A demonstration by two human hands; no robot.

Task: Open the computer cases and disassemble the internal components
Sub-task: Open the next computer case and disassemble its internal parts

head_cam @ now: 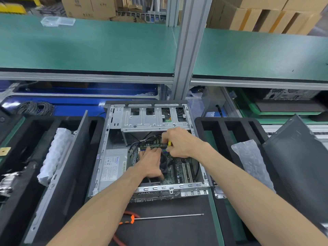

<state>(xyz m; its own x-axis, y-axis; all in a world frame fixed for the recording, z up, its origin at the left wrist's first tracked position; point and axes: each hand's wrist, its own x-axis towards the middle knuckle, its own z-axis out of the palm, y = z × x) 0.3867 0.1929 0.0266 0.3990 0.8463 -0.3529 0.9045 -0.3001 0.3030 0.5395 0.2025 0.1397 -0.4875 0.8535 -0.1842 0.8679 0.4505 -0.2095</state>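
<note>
Lying nearest, on the black mat (177,228) at the bench front: a long-shafted screwdriver (168,217) with an orange handle, and red-handled pliers (120,241) partly cut off by the frame edge. Just beyond, sitting on its side with the panel already off, the computer case (113,132) — opening done, it seems, with stripping barely under way, judging by the power supply (113,166), motherboard (177,171) and drive cage (152,119) all remaining in place. Reaching in: the left hand (150,163) resting flat, fingers straight, over the cooler area and touching the near end of the memory module (152,147); the right hand (179,142) curling around a small yellow-tipped part (169,143) at the module's far end, though exactly what is being pinched cannot be told. Probably working the memory loose, with everything else left to pull. Flanking the case, black foam trays (221,126) holding bubble-wrapped bundles (55,153) and leaning side panels (298,157). Further off, a coil of cable (36,108) on blue conveyor, another case (291,94) at right — then a green shelf (88,47) bearing a clear plastic box (57,21), an aluminium upright (190,50), and cardboard cartons (266,16) stacking up behind.
</note>
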